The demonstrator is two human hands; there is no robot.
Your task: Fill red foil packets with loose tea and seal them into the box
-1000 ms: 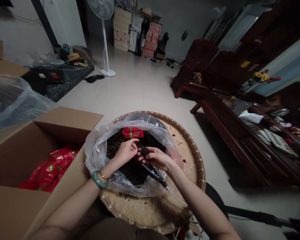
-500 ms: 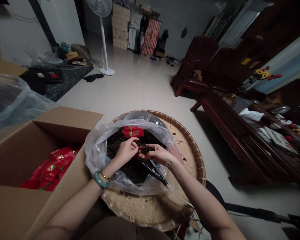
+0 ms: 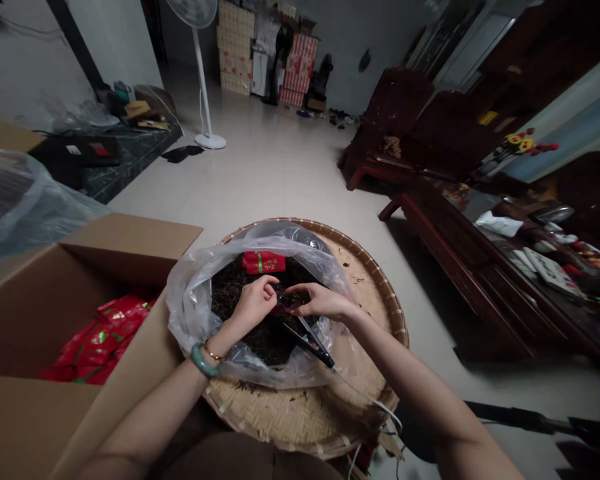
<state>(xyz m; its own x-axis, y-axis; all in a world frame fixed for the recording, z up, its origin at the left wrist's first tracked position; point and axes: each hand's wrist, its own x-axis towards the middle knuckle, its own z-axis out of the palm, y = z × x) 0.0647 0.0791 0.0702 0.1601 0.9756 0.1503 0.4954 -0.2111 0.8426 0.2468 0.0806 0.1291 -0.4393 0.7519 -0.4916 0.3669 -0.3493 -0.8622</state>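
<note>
While both hands meet over the loose dark tea leaves [image 3: 245,300], the left hand [image 3: 251,305] curls its fingers in, thumb and forefinger pinched on something small and dark at the point where the two hands touch; what it is cannot be told. The right hand [image 3: 321,300] reaches in from the other side, its fingers narrowed to a pinch on the same small thing. A green bangle [image 3: 200,360] sits on the left wrist.

The leaves fill a clear plastic bag [image 3: 190,313] whose mouth lies open around both hands. Just beyond the left hand's fingers a red packet [image 3: 264,262] rests on the leaves. Below the right hand a black corded tool [image 3: 307,341] lies slanted across the bag's near edge. The bag rests on a round woven tray [image 3: 380,300].

To the left of the left hand, a cardboard box [image 3: 130,247] stands open, with red packets [image 3: 103,337] piled inside it.
</note>
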